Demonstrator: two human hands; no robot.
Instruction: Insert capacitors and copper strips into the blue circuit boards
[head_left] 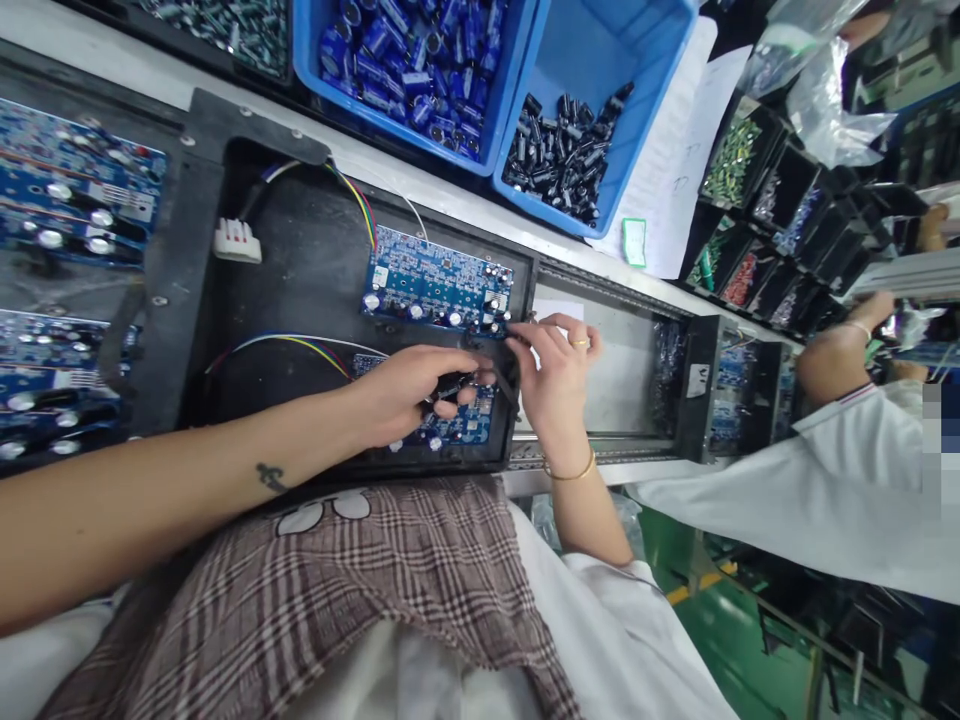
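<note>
A blue circuit board (439, 280) with several capacitors lies in a black tray (292, 290). My left hand (427, 390) is closed round some black capacitors (446, 388), over a second blue board (469, 425) that it partly covers. My right hand (555, 370) is at the lower right corner of the upper board, its thumb and index finger pinched together. What sits between those fingertips is too small to make out. Coloured wires (360, 205) run to the upper board, and others (300, 340) reach the lower one.
Behind the tray stand a blue bin (517, 90) of blue capacitors and another blue bin (637, 130) of black capacitors. More boards (75, 190) lie at the left. Small black part boxes (784, 200) and another person's arm (832, 360) are at the right.
</note>
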